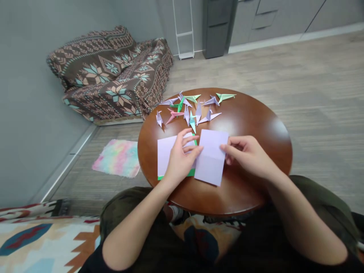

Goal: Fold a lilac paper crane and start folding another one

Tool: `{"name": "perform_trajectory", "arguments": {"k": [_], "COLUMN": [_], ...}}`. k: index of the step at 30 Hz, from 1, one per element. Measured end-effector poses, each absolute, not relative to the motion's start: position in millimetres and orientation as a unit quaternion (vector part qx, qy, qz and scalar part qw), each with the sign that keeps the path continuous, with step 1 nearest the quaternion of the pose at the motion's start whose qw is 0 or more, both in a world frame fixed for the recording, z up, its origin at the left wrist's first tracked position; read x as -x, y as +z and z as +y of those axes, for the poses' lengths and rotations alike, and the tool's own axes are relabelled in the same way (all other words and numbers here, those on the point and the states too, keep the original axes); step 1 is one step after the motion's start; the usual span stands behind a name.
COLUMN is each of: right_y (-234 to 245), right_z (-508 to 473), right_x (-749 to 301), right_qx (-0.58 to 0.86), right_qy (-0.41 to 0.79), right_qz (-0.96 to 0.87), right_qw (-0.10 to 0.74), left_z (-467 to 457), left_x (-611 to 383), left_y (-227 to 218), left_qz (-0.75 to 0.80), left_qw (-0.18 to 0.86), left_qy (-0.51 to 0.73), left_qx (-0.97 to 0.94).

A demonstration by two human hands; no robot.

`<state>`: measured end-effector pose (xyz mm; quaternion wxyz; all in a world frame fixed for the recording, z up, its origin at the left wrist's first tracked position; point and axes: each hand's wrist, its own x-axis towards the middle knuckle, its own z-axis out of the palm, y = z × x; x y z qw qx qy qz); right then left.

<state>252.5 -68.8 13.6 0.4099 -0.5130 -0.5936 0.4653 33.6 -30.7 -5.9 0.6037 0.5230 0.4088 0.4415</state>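
A light purple sheet of paper [211, 157], folded to a narrow rectangle with a faint crease across it, is at the near middle of the round table. My right hand [240, 151] pinches its right edge, thumb on top and fingers curled beneath. My left hand [183, 155] is at its left edge, with the thumb touching the paper and the other fingers spread apart. Under that hand lies a stack of square paper [165, 153], purple on top with green showing along two sides. Several folded paper cranes [198, 112] in purple, green, pink and blue stand beyond the hands.
The glossy brown table [256, 113] stands close to my knees. A sofa [113, 76] under a patterned cover is at the back left, with a pastel rug [118, 157] on the floor before it. Grey cabinets [264, 19] and a white rack [184, 34] line the far wall.
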Motion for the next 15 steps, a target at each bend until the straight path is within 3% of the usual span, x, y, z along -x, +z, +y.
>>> {"name": "perform_trajectory", "arguments": {"k": [2, 8, 15], "right_y": [15.0, 24.5, 18.5], "right_z": [-71.1, -83.9, -87.5], "right_x": [-248.4, -226.8, -223.4], "right_qx": [0.546, 0.507, 0.530], "right_qy": [0.421, 0.443, 0.365], "right_qz": [-0.568, -0.602, -0.643], "right_qw": [0.449, 0.430, 0.415], "left_z": [-36.6, -56.4, -51.6], "left_x": [-36.2, -49.9, -52.9], "left_y": [0.1, 0.2, -9.5], "left_qz": [0.379, 0.224, 0.224], "left_qw": [0.577, 0.821, 0.889], "left_qy": [0.464, 0.304, 0.284], "left_qx": [-0.555, -0.428, -0.279]}}
